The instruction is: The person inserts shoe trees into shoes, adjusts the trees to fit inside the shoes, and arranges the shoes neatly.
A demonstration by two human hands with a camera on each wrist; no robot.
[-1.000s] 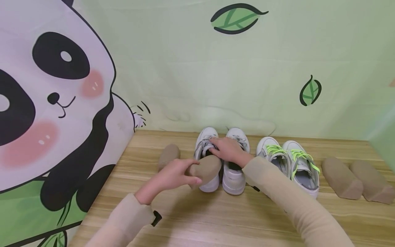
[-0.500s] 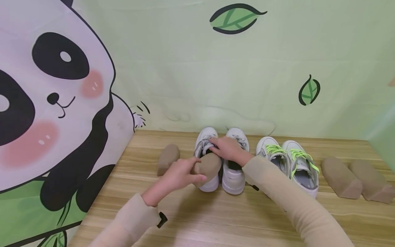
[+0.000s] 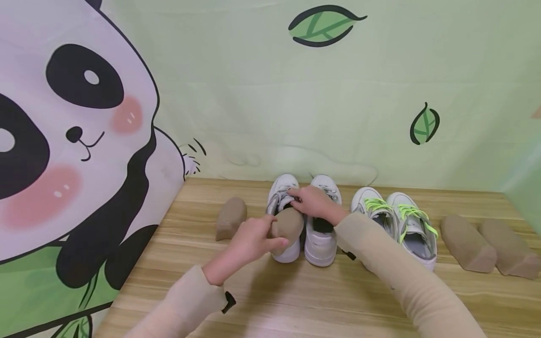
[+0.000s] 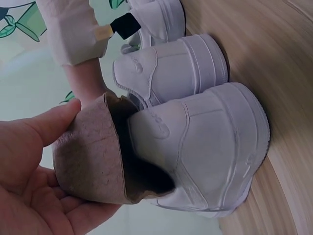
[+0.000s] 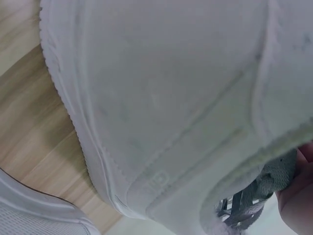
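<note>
In the head view, my left hand grips a brown moulded-pulp shoe insert over the opening of a white sneaker. The left wrist view shows the insert as a hollow shell, thumb on one side and fingers beneath, its edge at the sneaker's heel collar. My right hand reaches over the matching white sneaker and pinches the first sneaker's tongue. In the right wrist view, right fingers are beside grey laces, partly hidden by a white shoe's side.
Another brown insert lies to the left on the wooden surface. White sneakers with neon-green laces stand to the right, with two more inserts beyond them. A panda-printed backdrop rises behind.
My left hand has moved right and slightly forward with the insert, bringing it further over the sneaker's opening. My right hand has stayed nearly still at the tongue.
</note>
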